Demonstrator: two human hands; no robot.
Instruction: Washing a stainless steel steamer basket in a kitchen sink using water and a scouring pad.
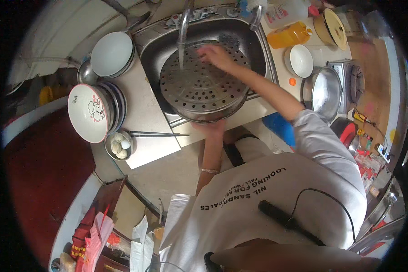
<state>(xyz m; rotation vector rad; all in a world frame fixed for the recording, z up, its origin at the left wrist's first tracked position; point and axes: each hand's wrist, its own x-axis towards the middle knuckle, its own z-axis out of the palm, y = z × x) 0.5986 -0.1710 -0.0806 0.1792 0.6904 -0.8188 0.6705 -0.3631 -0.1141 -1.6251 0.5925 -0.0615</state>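
A round metal steamer tier (204, 98) with a perforated base rests tilted over the stainless steel sink (153, 68), its holed face turned up. My left hand (212, 126) grips its near rim from below, with the fingers partly hidden. Over the far part of the holed face is my right hand (216, 57), blurred, its fingers spread and bent with nothing visible in them. Water runs from the faucet (183, 30) onto the steamer's left part. Whether the right fingertips touch the metal is hard to tell.
Left of the sink stand stacked bowls (88, 114), white dishes (112, 54), chopsticks (159, 134) and a small bowl (132, 149) of eggs. To the right are an orange bottle (287, 35), a white bowl (301, 61), a metal basin (326, 93) and a gas stove (355, 83).
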